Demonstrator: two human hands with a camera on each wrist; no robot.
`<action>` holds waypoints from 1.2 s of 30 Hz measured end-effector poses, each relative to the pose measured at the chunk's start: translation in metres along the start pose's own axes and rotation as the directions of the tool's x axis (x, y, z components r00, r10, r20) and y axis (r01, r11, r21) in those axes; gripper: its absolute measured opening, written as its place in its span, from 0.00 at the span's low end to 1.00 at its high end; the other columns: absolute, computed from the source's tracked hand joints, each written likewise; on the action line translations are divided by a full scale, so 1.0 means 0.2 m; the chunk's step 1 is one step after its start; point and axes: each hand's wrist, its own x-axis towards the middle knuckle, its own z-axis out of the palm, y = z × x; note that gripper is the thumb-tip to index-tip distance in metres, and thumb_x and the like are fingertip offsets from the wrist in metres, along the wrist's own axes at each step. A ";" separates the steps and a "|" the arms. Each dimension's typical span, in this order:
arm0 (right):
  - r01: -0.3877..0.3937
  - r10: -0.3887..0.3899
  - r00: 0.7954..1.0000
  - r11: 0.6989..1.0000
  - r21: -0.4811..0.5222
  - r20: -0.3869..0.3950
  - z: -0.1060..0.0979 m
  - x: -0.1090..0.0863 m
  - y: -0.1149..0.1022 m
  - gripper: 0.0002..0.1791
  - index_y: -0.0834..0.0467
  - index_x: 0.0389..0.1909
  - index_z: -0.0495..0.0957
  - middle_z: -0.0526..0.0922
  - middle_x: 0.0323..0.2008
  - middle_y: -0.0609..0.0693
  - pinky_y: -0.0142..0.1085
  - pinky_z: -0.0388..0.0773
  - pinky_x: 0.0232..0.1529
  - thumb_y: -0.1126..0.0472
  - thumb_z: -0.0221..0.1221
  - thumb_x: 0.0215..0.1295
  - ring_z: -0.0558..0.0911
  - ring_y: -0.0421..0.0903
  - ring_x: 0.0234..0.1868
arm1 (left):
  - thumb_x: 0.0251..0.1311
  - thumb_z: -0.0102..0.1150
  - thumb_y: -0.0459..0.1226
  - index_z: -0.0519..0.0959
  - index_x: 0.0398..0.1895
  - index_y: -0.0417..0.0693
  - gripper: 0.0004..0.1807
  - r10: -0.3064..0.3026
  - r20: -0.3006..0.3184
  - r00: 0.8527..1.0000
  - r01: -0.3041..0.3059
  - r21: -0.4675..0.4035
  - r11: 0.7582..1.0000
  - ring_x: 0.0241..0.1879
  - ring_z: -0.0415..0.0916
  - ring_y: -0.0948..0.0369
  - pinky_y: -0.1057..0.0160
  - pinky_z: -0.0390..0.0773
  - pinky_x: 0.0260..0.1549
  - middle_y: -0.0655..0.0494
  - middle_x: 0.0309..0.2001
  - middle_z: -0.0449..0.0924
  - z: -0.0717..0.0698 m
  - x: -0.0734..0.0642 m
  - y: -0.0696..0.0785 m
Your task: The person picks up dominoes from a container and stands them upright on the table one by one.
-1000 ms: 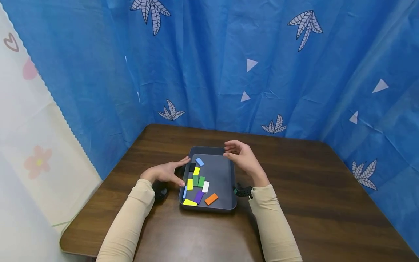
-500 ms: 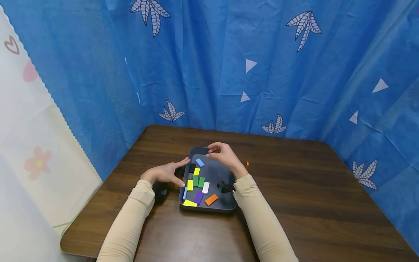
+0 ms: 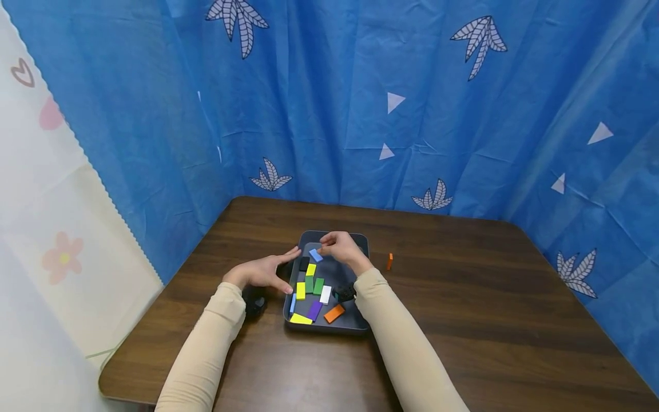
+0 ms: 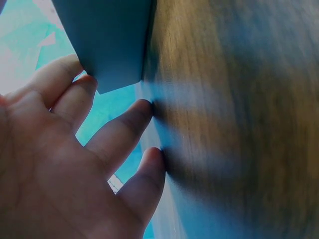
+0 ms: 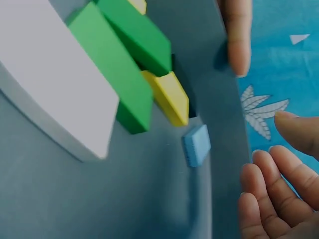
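Observation:
A grey tray [image 3: 333, 276] holds several flat coloured blocks. My left hand [image 3: 259, 272] is at its left side, thumb and fingers spread along the rim; in the left wrist view its fingertips [image 4: 82, 82] touch the tray's outer wall. Over the far part of the tray is my right hand [image 3: 342, 249], close to a light blue block [image 3: 316, 255]. The right wrist view shows that hand's thumb and fingers [image 5: 276, 194] apart, nothing between them, and the light blue block [image 5: 198, 144] lying on the tray floor.
Green [image 3: 318, 286], yellow [image 3: 301, 291], white [image 3: 325, 294], purple [image 3: 314, 311], black [image 3: 305, 264] and orange [image 3: 334, 313] blocks lie in the tray. Another orange block [image 3: 389, 261] stands upright on the wooden table [image 3: 463, 309], right of the tray. A blue curtain [image 3: 329, 114] hangs behind.
My right hand has moved left from the tray's right rim and down toward the light blue block. The upright orange block has come into view. The left hand stays put.

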 end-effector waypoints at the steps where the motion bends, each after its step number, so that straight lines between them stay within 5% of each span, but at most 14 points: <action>1: -0.013 0.013 1.000 1.000 -0.005 0.000 0.01 0.00 0.01 0.21 0.63 0.48 0.74 0.76 0.38 0.53 0.41 0.75 0.46 0.61 0.61 0.53 0.76 0.47 0.38 | 0.34 0.68 0.57 0.43 0.68 0.69 0.57 -0.002 0.001 1.000 0.002 0.000 1.000 0.68 0.41 0.51 0.38 0.49 0.59 0.67 0.70 0.35 0.00 0.00 0.00; 11: -0.113 0.113 0.994 0.994 -0.008 0.005 0.06 0.05 0.08 0.18 0.61 0.44 0.75 0.76 0.38 0.52 0.41 0.73 0.44 0.61 0.63 0.51 0.74 0.48 0.38 | 0.35 0.67 0.57 0.43 0.69 0.65 0.57 0.031 -0.001 1.000 -0.031 0.026 0.999 0.68 0.43 0.54 0.42 0.51 0.61 0.66 0.70 0.36 0.00 0.01 -0.01; 36: -0.115 0.113 0.993 0.987 -0.114 -0.018 0.10 0.05 0.08 0.14 0.59 0.38 0.77 0.76 0.35 0.50 0.35 0.73 0.34 0.61 0.65 0.49 0.73 0.47 0.34 | 0.35 0.68 0.56 0.43 0.69 0.65 0.58 0.037 -0.003 0.999 -0.037 -0.005 0.999 0.68 0.41 0.53 0.42 0.53 0.60 0.67 0.70 0.34 0.01 -0.01 0.01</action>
